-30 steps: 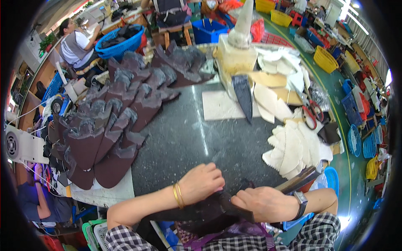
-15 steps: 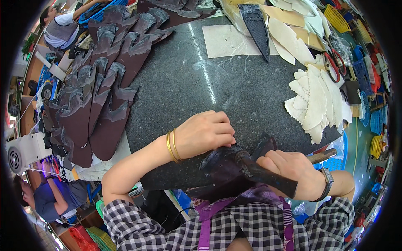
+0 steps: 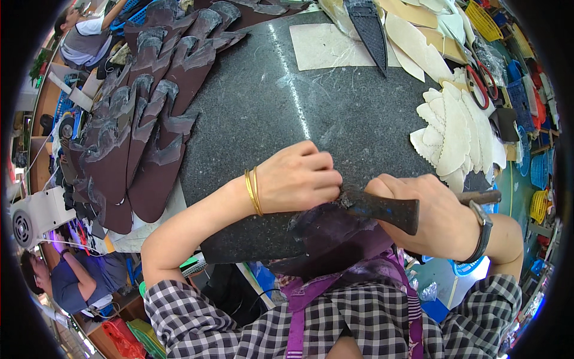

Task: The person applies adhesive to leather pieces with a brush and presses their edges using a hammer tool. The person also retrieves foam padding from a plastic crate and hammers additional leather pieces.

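Note:
My left hand [image 3: 299,176] is closed, its fingertips pinching the far edge of a dark purple-brown leather shoe piece [image 3: 338,239]. The piece drapes over the near edge of the dark stone slab toward my apron. In my right hand [image 3: 427,206] is a hammer, fingers wrapped round its handle [image 3: 481,197]. Its dark metal head [image 3: 388,210] lies over the leather, the narrow end close to my left fingertips. Whether the metal touches the leather I cannot tell. The far edge of the leather is partly hidden under my left fingers and the hammer head.
Overlapping brown leather pieces [image 3: 158,173] with greyish edges cover the left side. Cream scalloped pieces [image 3: 451,131] are fanned out at right, near red-handled scissors [image 3: 478,87]. A dark pointed piece [image 3: 368,36] lies on pale sheets at the back. Two people sit at the left.
My right hand and the hammer have moved away from my body, bringing the head close to my left fingertips. My left hand has shifted slightly right and farther from me.

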{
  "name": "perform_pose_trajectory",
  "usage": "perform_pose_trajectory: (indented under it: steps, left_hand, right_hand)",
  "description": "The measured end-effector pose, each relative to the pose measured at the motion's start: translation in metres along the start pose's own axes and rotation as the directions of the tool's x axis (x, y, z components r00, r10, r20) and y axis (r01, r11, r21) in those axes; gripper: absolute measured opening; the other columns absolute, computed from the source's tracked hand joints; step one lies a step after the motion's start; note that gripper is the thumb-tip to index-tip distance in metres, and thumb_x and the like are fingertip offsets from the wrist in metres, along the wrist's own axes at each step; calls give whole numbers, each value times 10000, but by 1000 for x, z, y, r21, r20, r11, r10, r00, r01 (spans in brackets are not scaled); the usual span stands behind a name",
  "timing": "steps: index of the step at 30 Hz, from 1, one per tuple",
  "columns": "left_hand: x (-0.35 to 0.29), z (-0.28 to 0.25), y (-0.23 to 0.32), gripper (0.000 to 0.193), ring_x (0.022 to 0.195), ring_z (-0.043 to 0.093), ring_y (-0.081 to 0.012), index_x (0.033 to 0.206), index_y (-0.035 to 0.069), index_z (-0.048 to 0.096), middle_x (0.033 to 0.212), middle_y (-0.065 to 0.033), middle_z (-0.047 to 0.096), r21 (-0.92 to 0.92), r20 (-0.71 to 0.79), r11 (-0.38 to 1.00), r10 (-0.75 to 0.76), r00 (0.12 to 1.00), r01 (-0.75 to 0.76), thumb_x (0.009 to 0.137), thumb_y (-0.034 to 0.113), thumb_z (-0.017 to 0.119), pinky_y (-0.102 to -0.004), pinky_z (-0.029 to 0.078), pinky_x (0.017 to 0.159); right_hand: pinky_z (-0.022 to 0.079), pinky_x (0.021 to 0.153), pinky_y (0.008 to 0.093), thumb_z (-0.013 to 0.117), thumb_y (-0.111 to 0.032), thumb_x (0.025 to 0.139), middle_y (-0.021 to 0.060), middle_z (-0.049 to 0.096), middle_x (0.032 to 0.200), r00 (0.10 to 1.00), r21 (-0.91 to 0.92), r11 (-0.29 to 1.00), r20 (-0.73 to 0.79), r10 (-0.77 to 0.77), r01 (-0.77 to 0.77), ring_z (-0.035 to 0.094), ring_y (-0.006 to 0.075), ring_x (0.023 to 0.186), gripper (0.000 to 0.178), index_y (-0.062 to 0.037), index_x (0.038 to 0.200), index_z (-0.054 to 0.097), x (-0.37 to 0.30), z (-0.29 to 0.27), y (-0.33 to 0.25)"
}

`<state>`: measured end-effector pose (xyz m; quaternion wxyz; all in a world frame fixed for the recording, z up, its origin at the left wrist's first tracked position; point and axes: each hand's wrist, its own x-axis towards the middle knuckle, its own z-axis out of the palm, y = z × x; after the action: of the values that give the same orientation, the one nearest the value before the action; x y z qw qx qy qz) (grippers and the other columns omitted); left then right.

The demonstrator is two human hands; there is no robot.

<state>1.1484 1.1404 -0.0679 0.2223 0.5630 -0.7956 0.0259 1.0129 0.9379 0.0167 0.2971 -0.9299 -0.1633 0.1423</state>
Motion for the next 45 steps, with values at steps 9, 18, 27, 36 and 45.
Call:
perform_pose_trajectory:
  steps: [9, 18, 27, 36, 45]
  left_hand:
    - [-10, 15, 34, 162, 836, 570, -154, 883, 101, 670, 919, 30, 622, -110, -148, 887, -461, 875, 449, 732, 159, 675, -306, 426, 730]
    - [-4, 5, 39, 175, 767, 599, -185, 867, 70, 683, 921, -39, 634, 44, -119, 940, -330, 936, 337, 700, 118, 665, -313, 480, 679]
    - [3, 9, 51, 156, 785, 612, -203, 848, 54, 673, 896, -58, 631, 16, -134, 890, -449, 883, 455, 697, 91, 687, -317, 497, 668]
    - [7, 12, 66, 211, 804, 631, -252, 861, 19, 659, 902, -100, 616, -38, -182, 830, -553, 813, 556, 663, 88, 637, -329, 537, 651]
    - [1, 17, 76, 226, 821, 626, -268, 873, 4, 654, 939, -121, 620, -207, -240, 670, -741, 627, 713, 653, 50, 645, -351, 528, 677]
  right_hand:
    - [507, 516, 368, 607, -109, 790, 144, 559, 743, 996, -175, 982, -45, -73, 64, 636, 305, 618, 205, -6, 926, 493, -5, 7, -10]
    - [462, 481, 365, 634, 24, 749, 120, 546, 781, 985, 36, 999, -168, 26, -20, 601, 298, 613, 215, -11, 960, 609, -12, 16, 4]
    - [448, 468, 372, 650, 15, 730, 117, 527, 760, 990, 51, 998, -131, 48, -42, 614, 287, 598, 229, -24, 934, 554, -11, 18, 3]
    - [450, 476, 371, 631, 27, 733, 122, 536, 786, 979, -7, 1000, -204, -14, 13, 601, 286, 587, 243, -22, 965, 576, -9, 14, 13]
    - [491, 591, 425, 642, -117, 781, 127, 548, 822, 999, 27, 1000, 34, -1, 1, 625, 330, 764, 296, -39, 993, 451, -7, 8, 17]
